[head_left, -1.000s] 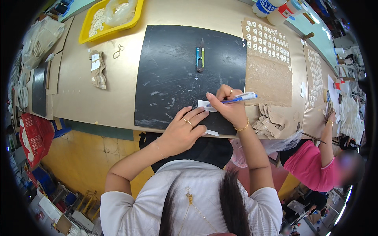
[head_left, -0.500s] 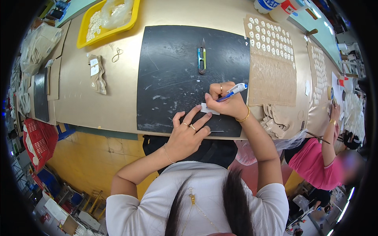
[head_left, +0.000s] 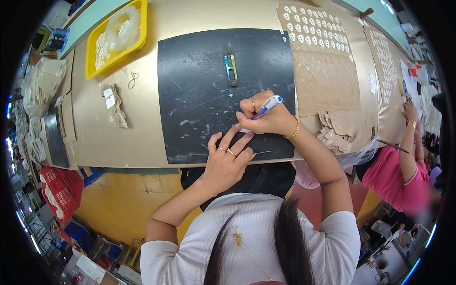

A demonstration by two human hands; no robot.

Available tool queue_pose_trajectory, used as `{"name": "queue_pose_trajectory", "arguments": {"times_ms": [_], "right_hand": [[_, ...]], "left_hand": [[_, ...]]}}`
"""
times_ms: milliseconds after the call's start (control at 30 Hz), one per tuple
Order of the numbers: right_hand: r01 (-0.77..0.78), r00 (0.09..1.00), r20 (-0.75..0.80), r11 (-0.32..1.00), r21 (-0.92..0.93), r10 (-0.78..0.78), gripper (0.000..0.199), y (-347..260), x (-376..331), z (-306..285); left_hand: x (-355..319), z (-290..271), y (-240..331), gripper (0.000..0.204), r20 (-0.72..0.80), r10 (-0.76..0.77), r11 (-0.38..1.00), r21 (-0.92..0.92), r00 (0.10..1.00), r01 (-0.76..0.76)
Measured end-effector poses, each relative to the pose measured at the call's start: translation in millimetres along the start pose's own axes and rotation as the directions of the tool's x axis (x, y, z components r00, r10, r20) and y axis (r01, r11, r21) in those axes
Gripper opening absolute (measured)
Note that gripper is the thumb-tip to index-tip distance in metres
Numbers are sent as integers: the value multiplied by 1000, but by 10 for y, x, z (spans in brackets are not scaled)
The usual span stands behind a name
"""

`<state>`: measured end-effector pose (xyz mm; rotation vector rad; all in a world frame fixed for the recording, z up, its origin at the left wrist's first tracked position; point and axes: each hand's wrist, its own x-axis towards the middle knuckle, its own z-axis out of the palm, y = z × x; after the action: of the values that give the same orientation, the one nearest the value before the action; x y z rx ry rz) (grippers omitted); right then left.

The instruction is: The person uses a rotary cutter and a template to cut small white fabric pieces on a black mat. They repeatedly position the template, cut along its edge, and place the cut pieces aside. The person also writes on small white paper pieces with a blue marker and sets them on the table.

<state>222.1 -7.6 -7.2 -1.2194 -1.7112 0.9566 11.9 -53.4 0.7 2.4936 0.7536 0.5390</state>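
Pen on a small piece, near edge of the black rectangular mat [head_left: 209, 90].
R hand [head_left: 263, 116] grips blue-white pen [head_left: 267, 106] w/ fingers closed, tip down on small white piece [head_left: 247, 130]; L hand [head_left: 227, 159], fingers spread flat, pins it steady.

a small craft workshop or factory floor: a long workbench [head_left: 118, 137] with a black cutting mat [head_left: 199, 95], cardboard sheets [head_left: 323, 61] lined with small white cut pieces, a yellow tray [head_left: 92, 57] of parts (a co-worker [head_left: 399, 171] sits alongside).
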Motion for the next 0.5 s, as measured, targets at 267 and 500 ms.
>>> {"name": "queue_pose_trajectory", "arguments": {"times_ms": [267,500], "right_hand": [[23,1000,0,1000,1,-23,31,-31,15,-32],[-15,998,-64,999,-39,12,34,1,-175,-206]], "left_hand": [[40,-30,27,18,16,-2,1000,8,1000,2],[64,-5,11,18,26,10,1000,-10,1000,-9]]}}
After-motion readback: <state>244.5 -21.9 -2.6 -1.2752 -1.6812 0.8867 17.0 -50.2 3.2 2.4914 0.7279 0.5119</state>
